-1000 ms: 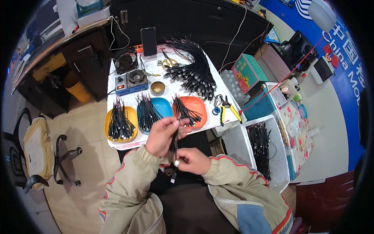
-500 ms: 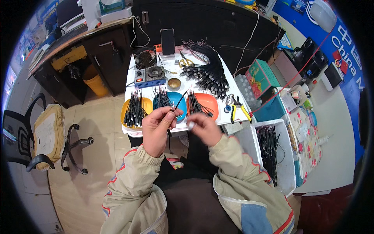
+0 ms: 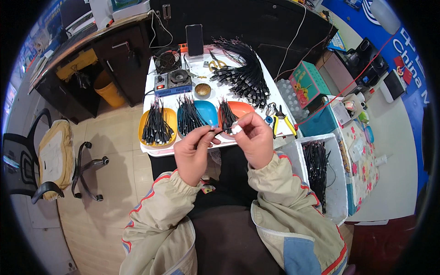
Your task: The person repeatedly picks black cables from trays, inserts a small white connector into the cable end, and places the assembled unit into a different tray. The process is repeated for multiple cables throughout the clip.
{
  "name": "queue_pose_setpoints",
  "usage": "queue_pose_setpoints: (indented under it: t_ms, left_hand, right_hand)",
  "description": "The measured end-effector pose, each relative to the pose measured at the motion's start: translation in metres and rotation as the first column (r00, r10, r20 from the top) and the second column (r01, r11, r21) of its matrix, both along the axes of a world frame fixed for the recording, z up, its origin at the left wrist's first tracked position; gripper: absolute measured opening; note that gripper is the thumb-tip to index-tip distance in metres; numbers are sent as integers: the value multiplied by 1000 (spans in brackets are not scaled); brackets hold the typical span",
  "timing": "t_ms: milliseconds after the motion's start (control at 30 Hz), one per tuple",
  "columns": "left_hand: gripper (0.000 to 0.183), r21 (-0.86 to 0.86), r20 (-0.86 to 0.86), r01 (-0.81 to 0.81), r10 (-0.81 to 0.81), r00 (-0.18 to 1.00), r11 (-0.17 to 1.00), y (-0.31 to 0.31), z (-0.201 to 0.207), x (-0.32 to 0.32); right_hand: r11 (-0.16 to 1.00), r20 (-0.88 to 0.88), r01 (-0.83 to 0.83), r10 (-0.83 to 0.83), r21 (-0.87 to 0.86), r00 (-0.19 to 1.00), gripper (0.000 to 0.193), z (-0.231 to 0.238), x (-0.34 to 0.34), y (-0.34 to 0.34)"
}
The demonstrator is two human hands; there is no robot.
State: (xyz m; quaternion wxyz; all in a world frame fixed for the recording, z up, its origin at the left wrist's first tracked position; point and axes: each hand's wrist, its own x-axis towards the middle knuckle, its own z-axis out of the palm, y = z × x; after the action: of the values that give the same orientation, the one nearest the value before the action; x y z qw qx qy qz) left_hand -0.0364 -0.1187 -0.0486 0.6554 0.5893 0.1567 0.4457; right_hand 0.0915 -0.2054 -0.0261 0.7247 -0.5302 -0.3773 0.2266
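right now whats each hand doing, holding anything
Left hand: closed, fingers pinching one end of a thin black cable.
Right hand: closed, pinching the cable's other end, with a small white piece at the fingertips.

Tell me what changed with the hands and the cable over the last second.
Both hands came up from the lap to the table edge. The left hand and right hand now hold the short black cable stretched level between them; earlier it hung down. The right fingertips still pinch a small white piece. The yellow, blue and orange trays of cables look unchanged.
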Motion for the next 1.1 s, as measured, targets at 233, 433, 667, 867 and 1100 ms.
queue_pose_setpoints:
  t_ms: [233,433,667,867,1100]
  left_hand:
    - [17,-53,-145,148,-155,977,988,-7,2,1]
    - [14,-417,60,413,-429,901,810,-5,4,-3]
    - [16,-356,63,363,-365,929,861,-12,6,-2]
    - [17,-295,72,364,-360,930,883,-15,4,-3]
    - [15,-453,217,430,-372,903,781,-15,3,-4]
  right_hand:
    - [984,-69,-158,153,-80,986,13,3,-2,-16]
    - [963,-78,-266,262,-48,962,19,2,9,-27]
    - [971,-18,-207,206,-122,978,15,2,3,-28]
    - [974,66,-183,193,-130,979,15,0,6,-27]
    - [931,-456,-347,358,112,815,11,-19,0,-17]
